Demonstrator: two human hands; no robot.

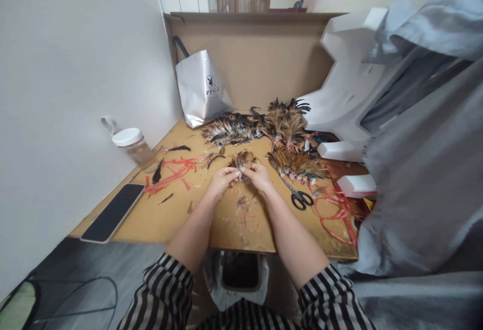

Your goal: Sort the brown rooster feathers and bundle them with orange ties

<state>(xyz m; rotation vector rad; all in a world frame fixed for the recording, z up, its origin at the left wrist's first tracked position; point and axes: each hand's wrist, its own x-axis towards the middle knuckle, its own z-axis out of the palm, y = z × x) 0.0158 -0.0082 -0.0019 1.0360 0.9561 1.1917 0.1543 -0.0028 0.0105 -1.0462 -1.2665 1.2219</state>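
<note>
Near the middle of the table, my left hand [223, 180] and my right hand [257, 175] meet with fingertips pinched together. Between them is a small bunch of brown feathers [243, 159], its tips fanning away from me and its base hidden by my fingers. Just right of my right hand lies a pile of brown feathers [296, 163], with black-handled scissors [301, 199] below it. Bits of fluff and a loose feather [241, 201] are scattered on the table under my wrists.
Behind my hands are heaps of dark feathers [236, 129] and brown feather bundles [287, 121]. Red plastic strips [181, 171] lie left, a red ribbon tangle [334, 209] right. A phone [113, 213], lidded jar [134, 146], silver bag [202, 88] and white foam piece [335, 83] stand around.
</note>
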